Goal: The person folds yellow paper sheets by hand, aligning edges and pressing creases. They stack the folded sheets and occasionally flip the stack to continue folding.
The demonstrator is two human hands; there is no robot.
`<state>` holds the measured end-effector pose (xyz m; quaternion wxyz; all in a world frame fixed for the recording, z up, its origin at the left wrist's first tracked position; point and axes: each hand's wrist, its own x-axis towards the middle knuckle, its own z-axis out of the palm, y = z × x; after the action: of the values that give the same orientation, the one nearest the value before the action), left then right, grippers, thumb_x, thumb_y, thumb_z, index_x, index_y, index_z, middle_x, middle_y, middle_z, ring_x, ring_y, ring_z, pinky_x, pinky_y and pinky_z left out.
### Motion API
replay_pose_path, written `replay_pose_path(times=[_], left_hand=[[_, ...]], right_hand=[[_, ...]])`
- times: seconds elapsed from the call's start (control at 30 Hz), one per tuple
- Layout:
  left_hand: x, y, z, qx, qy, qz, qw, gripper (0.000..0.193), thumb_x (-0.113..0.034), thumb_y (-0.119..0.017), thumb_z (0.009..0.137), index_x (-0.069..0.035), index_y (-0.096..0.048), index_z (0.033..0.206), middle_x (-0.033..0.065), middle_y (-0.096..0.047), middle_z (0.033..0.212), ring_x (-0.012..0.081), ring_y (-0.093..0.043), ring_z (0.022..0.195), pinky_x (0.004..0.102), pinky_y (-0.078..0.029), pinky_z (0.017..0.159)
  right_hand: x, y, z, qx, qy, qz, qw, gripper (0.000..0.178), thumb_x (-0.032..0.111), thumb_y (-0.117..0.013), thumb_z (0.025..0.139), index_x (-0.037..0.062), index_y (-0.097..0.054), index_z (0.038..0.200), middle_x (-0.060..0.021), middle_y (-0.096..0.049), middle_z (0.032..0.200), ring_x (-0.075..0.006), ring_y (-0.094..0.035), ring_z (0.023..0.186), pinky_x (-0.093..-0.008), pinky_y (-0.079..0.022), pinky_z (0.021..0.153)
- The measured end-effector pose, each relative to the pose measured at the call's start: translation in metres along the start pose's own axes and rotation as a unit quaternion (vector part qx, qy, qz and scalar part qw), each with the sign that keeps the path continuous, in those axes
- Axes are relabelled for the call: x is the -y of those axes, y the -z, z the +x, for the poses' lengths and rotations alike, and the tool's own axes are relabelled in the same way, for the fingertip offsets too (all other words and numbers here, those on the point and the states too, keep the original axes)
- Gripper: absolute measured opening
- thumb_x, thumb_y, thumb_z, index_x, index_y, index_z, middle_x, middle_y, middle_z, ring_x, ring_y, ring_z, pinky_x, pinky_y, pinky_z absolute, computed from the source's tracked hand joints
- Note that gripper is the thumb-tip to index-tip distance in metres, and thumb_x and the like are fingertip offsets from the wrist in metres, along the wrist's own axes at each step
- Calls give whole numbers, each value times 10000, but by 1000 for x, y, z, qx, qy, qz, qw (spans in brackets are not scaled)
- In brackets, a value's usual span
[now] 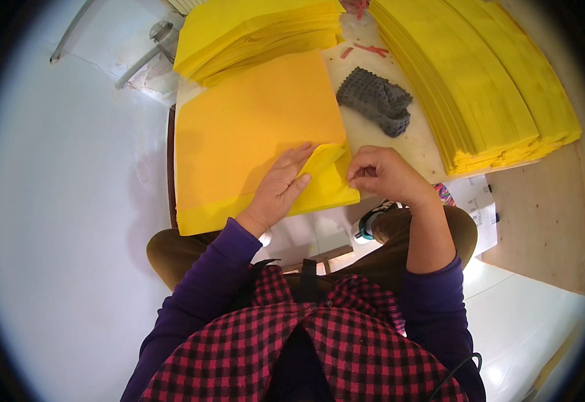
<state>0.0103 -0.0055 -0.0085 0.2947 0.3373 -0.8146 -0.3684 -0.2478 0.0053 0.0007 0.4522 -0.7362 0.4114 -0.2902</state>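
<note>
A soft, felt-like orange-yellow sheet lies in front of me, with a brighter yellow strip along its near edge. At its near right corner, a yellow flap is raised and folded back. My left hand rests on the sheet beside this flap, fingers stretched out and thumb apart. My right hand is closed, thumb and forefinger pinched at the right edge of the yellow layer. Whatever is between those fingertips is too small to make out.
Behind the sheet stands a yellow stack; a taller, long yellow stack fills the right side. Between them lie a crumpled dark grey textured cloth and red scraps on the pale tabletop. A white wall is at left.
</note>
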Motion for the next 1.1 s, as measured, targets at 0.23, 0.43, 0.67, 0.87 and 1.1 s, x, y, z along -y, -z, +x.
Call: replay_pose_path(times=[0.23, 0.43, 0.67, 0.87, 1.1], left_hand=[[-2, 0, 0, -7, -9, 6, 1000, 263, -159, -498, 959, 49, -574, 1101, 182, -502, 1354, 361, -387, 1324, 437, -289, 1107], [-1, 0, -1, -10, -12, 4, 1000, 276, -181, -493, 965, 48, -576, 1097, 190, -504, 1348, 360, -396, 1318, 446, -282, 1112], [2, 1, -3, -12, 1, -8, 1000, 293, -187, -494, 967, 47, -573, 1124, 202, -504, 1342, 364, -399, 1314, 444, -286, 1108], [5, -1, -2, -9, 16, -37, 999, 312, -197, -499, 965, 47, -571, 1146, 205, -497, 1349, 372, -400, 1308, 432, -299, 1095], [0, 1, -1, -9, 17, -19, 1000, 337, -203, -493, 968, 39, -558, 1194, 187, -502, 1350, 362, -396, 1316, 429, -293, 1103]], right_hand=[[-18, 14, 12, -390, -51, -143, 908, 142, 118, -704, 772, 32, -661, 876, -102, -609, 878, -266, -598, 783, -351, -483, 713], [-40, 17, 25, -357, -144, -301, 872, 178, 213, -706, 796, 67, -687, 896, -99, -626, 940, -339, -599, 862, -422, -488, 759], [-15, 18, 14, -393, -69, -140, 906, 128, 124, -723, 764, 66, -679, 870, -69, -590, 844, -240, -601, 796, -335, -485, 699], [3, 8, -5, -55, -50, 34, 997, 152, -7, -737, 712, 49, -660, 831, -8, -537, 816, -122, -543, 729, -246, -455, 665], [-3, -5, 3, -3, -73, 72, 995, 116, -30, -719, 740, 17, -643, 814, -13, -523, 796, -117, -545, 754, -240, -449, 697]])
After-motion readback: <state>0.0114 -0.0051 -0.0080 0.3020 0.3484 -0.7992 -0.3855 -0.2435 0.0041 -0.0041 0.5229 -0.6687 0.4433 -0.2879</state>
